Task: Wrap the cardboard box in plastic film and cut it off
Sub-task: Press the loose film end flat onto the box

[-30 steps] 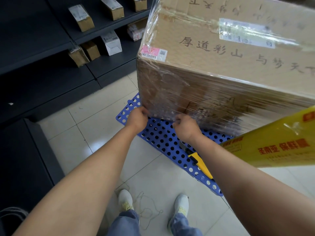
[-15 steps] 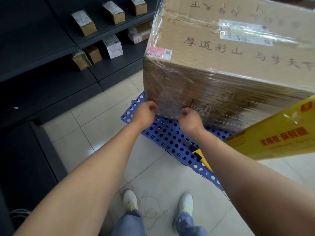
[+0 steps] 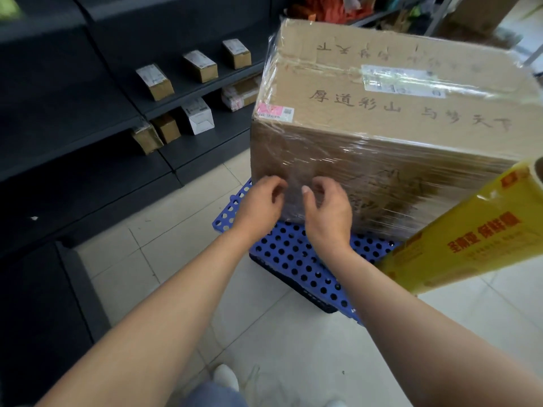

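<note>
Cardboard box, large and brown, fills the upper right of the frame; it stands on a blue perforated pallet laid on a pale tiled floor; clear plastic film is stretched in wrinkled, shiny layers over its near face and up over the left corner of its top. Handwritten dark characters run across the top of the box; a white printed label sits under the film further back, and a pink label lies at the near left corner of the top.

Two bare forearms reach up from the bottom of the frame to the lower left part of the near face; the left hand and the right hand are just beside each other, backs toward the camera; each grip is curled, thumb a little apart from the fingertips, right at the film; whether any film is caught between them cannot be told.

At the right edge a yellow roll of film with red print slants above the right forearm; what holds it is out of view.

Dark shelves take up the upper left, bearing small brown parcels and a white carton; the toe of a white shoe shows at the bottom centre.
</note>
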`<action>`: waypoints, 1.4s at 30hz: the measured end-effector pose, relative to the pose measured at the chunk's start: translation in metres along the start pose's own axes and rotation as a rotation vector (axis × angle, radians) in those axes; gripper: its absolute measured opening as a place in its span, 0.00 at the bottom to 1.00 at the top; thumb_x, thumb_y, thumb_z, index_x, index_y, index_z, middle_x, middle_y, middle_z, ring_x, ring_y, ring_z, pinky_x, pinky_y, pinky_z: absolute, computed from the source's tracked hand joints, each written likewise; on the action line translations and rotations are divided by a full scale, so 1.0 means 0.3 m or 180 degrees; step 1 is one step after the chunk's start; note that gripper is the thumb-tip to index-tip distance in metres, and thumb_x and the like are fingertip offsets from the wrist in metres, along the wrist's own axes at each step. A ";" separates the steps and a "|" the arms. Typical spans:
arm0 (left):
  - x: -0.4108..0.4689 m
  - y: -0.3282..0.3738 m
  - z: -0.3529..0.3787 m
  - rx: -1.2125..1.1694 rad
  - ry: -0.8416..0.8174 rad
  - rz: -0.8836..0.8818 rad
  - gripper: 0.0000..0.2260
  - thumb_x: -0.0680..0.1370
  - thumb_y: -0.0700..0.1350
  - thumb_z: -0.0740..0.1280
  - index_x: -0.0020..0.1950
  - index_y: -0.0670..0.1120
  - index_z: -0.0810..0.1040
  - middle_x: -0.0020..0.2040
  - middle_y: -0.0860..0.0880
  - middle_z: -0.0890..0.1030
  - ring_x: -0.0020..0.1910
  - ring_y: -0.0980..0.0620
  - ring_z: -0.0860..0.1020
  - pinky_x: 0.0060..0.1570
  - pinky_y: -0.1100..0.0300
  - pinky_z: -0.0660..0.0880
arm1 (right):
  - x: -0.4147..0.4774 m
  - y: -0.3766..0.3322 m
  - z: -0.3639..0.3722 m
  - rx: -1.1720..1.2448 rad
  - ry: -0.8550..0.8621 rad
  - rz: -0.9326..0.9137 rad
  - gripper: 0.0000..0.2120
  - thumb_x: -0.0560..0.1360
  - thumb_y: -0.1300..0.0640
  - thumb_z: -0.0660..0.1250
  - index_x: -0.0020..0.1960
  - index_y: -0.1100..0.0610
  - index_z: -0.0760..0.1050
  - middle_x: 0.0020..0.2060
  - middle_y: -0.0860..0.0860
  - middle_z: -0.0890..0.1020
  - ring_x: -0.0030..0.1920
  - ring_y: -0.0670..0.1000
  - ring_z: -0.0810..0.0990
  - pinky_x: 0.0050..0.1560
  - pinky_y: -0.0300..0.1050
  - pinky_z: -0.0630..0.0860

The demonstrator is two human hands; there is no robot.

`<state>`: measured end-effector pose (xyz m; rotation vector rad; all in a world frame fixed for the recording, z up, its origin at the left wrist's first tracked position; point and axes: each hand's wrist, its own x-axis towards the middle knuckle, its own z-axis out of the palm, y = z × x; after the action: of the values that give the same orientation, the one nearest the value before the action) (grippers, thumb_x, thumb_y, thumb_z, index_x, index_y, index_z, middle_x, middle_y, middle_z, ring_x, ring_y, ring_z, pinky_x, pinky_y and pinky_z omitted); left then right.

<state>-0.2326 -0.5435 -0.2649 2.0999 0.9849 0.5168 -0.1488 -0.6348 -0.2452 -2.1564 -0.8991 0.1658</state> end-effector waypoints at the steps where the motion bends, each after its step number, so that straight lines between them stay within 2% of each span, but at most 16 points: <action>1: 0.003 -0.002 0.001 0.0365 0.0275 0.0512 0.09 0.78 0.38 0.63 0.57 0.42 0.78 0.52 0.48 0.78 0.50 0.52 0.76 0.51 0.58 0.73 | 0.005 0.008 0.001 -0.0207 0.0207 -0.0487 0.13 0.78 0.55 0.63 0.59 0.61 0.75 0.53 0.54 0.79 0.55 0.54 0.75 0.57 0.48 0.70; 4: 0.033 -0.046 0.030 0.1286 0.1305 0.1884 0.09 0.75 0.39 0.63 0.55 0.41 0.75 0.50 0.43 0.78 0.51 0.48 0.73 0.53 0.54 0.70 | 0.025 0.062 0.014 -0.0669 0.0951 -0.1707 0.15 0.74 0.58 0.65 0.58 0.61 0.75 0.54 0.57 0.77 0.57 0.54 0.71 0.58 0.48 0.65; 7: 0.094 -0.081 0.053 0.1693 0.1963 0.2514 0.19 0.74 0.43 0.64 0.63 0.43 0.66 0.61 0.44 0.67 0.61 0.46 0.66 0.65 0.51 0.63 | 0.080 0.129 0.043 -0.1119 0.1318 -0.2350 0.24 0.73 0.57 0.63 0.67 0.62 0.67 0.67 0.58 0.70 0.68 0.55 0.63 0.69 0.52 0.56; 9: 0.140 -0.108 0.060 0.2087 0.2093 0.2793 0.25 0.75 0.47 0.63 0.70 0.43 0.60 0.68 0.44 0.61 0.69 0.44 0.60 0.73 0.49 0.53 | 0.120 0.171 0.077 -0.1487 0.1392 -0.2481 0.28 0.76 0.53 0.59 0.73 0.61 0.58 0.72 0.57 0.63 0.75 0.53 0.52 0.72 0.54 0.49; 11: 0.180 -0.146 0.073 0.2537 0.2181 0.2832 0.32 0.78 0.50 0.60 0.77 0.44 0.48 0.76 0.46 0.49 0.76 0.46 0.48 0.75 0.50 0.44 | 0.161 0.207 0.120 -0.1724 0.1497 -0.2545 0.30 0.78 0.49 0.54 0.75 0.59 0.50 0.75 0.54 0.53 0.75 0.49 0.40 0.73 0.55 0.43; 13: 0.218 -0.179 0.088 0.2805 0.2324 0.2867 0.33 0.81 0.54 0.53 0.77 0.46 0.36 0.77 0.49 0.34 0.77 0.50 0.37 0.75 0.49 0.40 | 0.198 0.246 0.162 -0.1985 0.1692 -0.2535 0.30 0.80 0.47 0.47 0.77 0.55 0.38 0.76 0.50 0.38 0.73 0.49 0.33 0.72 0.54 0.37; 15: 0.242 -0.191 0.092 0.2861 0.2443 0.2960 0.33 0.81 0.57 0.49 0.76 0.47 0.32 0.75 0.51 0.29 0.75 0.51 0.34 0.74 0.48 0.38 | 0.213 0.284 0.200 -0.2113 0.1914 -0.2518 0.30 0.81 0.46 0.45 0.75 0.54 0.32 0.73 0.48 0.31 0.73 0.50 0.32 0.72 0.54 0.35; 19: 0.255 -0.210 0.087 0.2800 0.2643 0.3097 0.36 0.80 0.59 0.51 0.75 0.46 0.31 0.75 0.51 0.30 0.74 0.52 0.32 0.73 0.48 0.36 | 0.211 0.354 0.256 -0.2080 0.2132 -0.2506 0.33 0.79 0.44 0.47 0.75 0.53 0.33 0.73 0.48 0.32 0.73 0.50 0.33 0.72 0.55 0.35; 22: 0.267 -0.218 0.081 0.2904 0.2630 0.3134 0.33 0.80 0.62 0.46 0.76 0.45 0.40 0.77 0.46 0.45 0.74 0.52 0.33 0.73 0.48 0.38 | 0.221 0.368 0.264 -0.2211 0.2220 -0.2489 0.34 0.78 0.42 0.47 0.75 0.53 0.32 0.72 0.47 0.31 0.73 0.50 0.32 0.71 0.54 0.35; 24: 0.273 -0.222 0.074 0.2897 0.2602 0.3187 0.33 0.79 0.63 0.46 0.76 0.45 0.41 0.76 0.44 0.49 0.74 0.52 0.33 0.73 0.48 0.38 | 0.215 0.366 0.269 -0.2203 0.2262 -0.2437 0.35 0.78 0.41 0.47 0.75 0.54 0.32 0.73 0.48 0.31 0.73 0.50 0.32 0.72 0.55 0.35; 27: 0.270 -0.264 0.078 0.2925 0.2512 0.3365 0.36 0.79 0.63 0.48 0.76 0.46 0.34 0.77 0.44 0.47 0.75 0.52 0.33 0.73 0.48 0.36 | 0.191 0.390 0.290 -0.2318 0.2220 -0.2408 0.37 0.77 0.39 0.47 0.76 0.57 0.36 0.73 0.51 0.34 0.74 0.52 0.34 0.72 0.55 0.37; 30: 0.271 -0.311 0.088 0.3120 0.2462 0.3443 0.38 0.78 0.65 0.48 0.76 0.46 0.33 0.78 0.47 0.38 0.75 0.51 0.33 0.72 0.48 0.35 | 0.184 0.424 0.301 -0.2665 0.2137 -0.2422 0.41 0.74 0.35 0.46 0.76 0.57 0.34 0.74 0.52 0.33 0.74 0.53 0.35 0.72 0.55 0.35; 33: 0.266 -0.322 0.094 0.3147 0.2413 0.3518 0.41 0.76 0.65 0.52 0.76 0.44 0.33 0.77 0.46 0.45 0.75 0.50 0.33 0.72 0.47 0.34 | 0.171 0.428 0.303 -0.2688 0.2087 -0.2462 0.42 0.74 0.35 0.49 0.76 0.58 0.35 0.74 0.52 0.33 0.74 0.53 0.35 0.72 0.55 0.35; 36: 0.263 -0.350 0.122 0.3330 0.2313 0.3562 0.44 0.74 0.67 0.53 0.76 0.42 0.34 0.77 0.44 0.47 0.75 0.49 0.32 0.72 0.47 0.34 | 0.146 0.471 0.328 -0.3129 0.1787 -0.2695 0.49 0.71 0.35 0.58 0.75 0.57 0.33 0.74 0.53 0.32 0.74 0.55 0.35 0.72 0.57 0.35; 39: 0.256 -0.370 0.139 0.3400 0.2246 0.3453 0.46 0.73 0.68 0.51 0.76 0.41 0.34 0.77 0.43 0.46 0.74 0.48 0.32 0.72 0.46 0.34 | 0.134 0.495 0.341 -0.3311 0.1659 -0.2597 0.59 0.65 0.36 0.68 0.75 0.57 0.31 0.73 0.54 0.31 0.74 0.55 0.33 0.72 0.57 0.34; 42: 0.242 -0.379 0.143 0.3432 0.2119 0.3384 0.51 0.70 0.70 0.58 0.75 0.41 0.32 0.77 0.43 0.38 0.74 0.47 0.30 0.71 0.46 0.32 | 0.125 0.485 0.347 -0.3247 0.1664 -0.2490 0.61 0.62 0.35 0.71 0.75 0.57 0.32 0.74 0.53 0.32 0.74 0.55 0.34 0.72 0.57 0.34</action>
<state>-0.2154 -0.4581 -0.3763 3.5245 0.3288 1.5294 -0.0813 -0.6117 -0.4134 -2.2588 -1.6068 -1.4388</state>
